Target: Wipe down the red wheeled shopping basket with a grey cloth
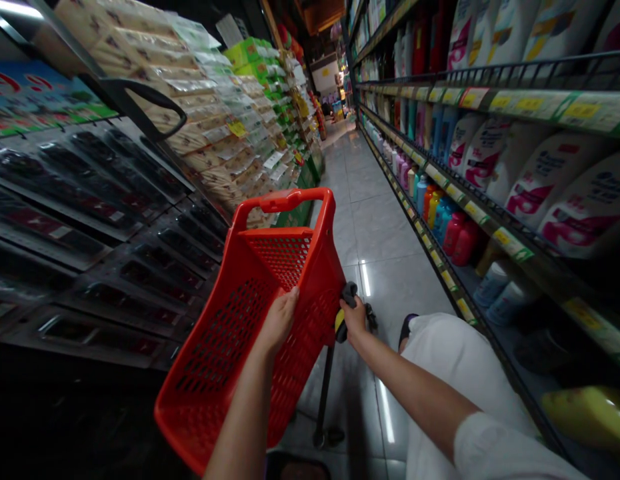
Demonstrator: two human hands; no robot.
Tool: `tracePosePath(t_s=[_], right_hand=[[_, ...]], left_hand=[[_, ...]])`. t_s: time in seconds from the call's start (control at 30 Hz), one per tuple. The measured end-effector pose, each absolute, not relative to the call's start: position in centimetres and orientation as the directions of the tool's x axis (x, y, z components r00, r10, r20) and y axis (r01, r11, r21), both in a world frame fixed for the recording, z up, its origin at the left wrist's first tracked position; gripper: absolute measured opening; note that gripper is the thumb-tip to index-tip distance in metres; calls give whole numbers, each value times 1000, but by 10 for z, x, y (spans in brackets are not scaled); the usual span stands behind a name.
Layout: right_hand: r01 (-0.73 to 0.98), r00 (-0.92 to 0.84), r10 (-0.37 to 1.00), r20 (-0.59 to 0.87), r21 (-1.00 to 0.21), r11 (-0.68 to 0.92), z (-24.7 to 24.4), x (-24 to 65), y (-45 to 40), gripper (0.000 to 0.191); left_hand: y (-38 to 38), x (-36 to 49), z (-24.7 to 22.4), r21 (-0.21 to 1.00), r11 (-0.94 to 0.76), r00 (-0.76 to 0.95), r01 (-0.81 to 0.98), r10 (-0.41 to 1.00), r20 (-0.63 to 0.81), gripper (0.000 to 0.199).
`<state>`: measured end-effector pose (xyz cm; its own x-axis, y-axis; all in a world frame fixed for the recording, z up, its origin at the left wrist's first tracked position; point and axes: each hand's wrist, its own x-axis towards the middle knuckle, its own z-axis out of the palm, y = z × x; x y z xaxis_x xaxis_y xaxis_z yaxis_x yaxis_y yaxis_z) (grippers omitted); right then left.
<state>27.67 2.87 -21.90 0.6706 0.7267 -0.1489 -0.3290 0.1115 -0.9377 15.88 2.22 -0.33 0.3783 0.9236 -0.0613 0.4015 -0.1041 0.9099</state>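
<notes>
A red plastic shopping basket [215, 387] on a wheeled frame stands tilted in the middle of the view, with nothing visible inside. My left hand [283, 319] is closed on the basket's near side rim, its fingers wrapped over the edge. Just right of the basket, my right hand [354, 317] has its fingers closed round a dark grey part [349, 293] beside the basket's wall. Below those fingers is a yellow and black piece [341, 325]. A dark leg of the frame [325, 393] reaches down to the floor.
Shelves of shampoo bottles [535, 173] line the right side. Stacked packs [190, 87] and hanging dark packaged goods [155, 267] fill the left. A grey tiled aisle [360, 193] runs away between them. My bent knee [445, 353] is at the lower right.
</notes>
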Motion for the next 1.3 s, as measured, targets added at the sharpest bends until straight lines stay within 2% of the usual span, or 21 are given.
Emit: tracePosePath(t_s=[0.1, 0.2, 0.37, 0.5, 0.63, 0.73, 0.87, 0.93, 1.0, 1.07, 1.17, 1.3], right_hand=[[-218, 683, 730, -31, -962, 163, -187, 280, 33, 27], [-6, 710, 688, 150, -976, 219, -165, 288, 35, 24], [212, 662, 667, 340, -940, 269, -151, 285, 27, 39], [325, 468, 704, 534, -845, 425, -135, 275, 8, 51], [386, 143, 658, 739, -654, 651, -124, 272, -11, 49], [381, 140, 681, 719, -673, 634, -132, 277, -9, 49], [277, 443, 755, 484, -875, 397, -153, 288, 12, 56], [187, 547, 749, 374, -927, 326, -160, 292, 21, 51], [142, 575, 749, 329, -942, 305, -160, 295, 25, 42], [154, 565, 753, 336, -940, 304, -155, 297, 25, 38], [260, 483, 760, 435, -900, 350, -143, 296, 17, 46], [438, 205, 728, 654, -726, 530, -132, 285, -6, 48]], left_hand=[[25, 164, -2, 910, -140, 400, 389, 916, -30, 65], [25, 165, 1, 902, -157, 397, 403, 918, -18, 68], [24, 163, 3, 904, -139, 422, 405, 905, -49, 70], [27, 164, 2, 929, -95, 366, 357, 929, -46, 66], [30, 164, -1, 950, 21, 304, 313, 945, -121, 65], [30, 163, -2, 958, 35, 318, 284, 939, -129, 65], [28, 161, -3, 966, 88, 333, 243, 928, -168, 65], [27, 160, -3, 967, 119, 345, 224, 919, -193, 64], [26, 159, -4, 970, 129, 353, 207, 915, -197, 63], [27, 159, -4, 973, 134, 352, 186, 916, -194, 62], [29, 160, -6, 973, 171, 337, 154, 917, -214, 62], [33, 161, -8, 980, 163, 324, 112, 927, -191, 62]])
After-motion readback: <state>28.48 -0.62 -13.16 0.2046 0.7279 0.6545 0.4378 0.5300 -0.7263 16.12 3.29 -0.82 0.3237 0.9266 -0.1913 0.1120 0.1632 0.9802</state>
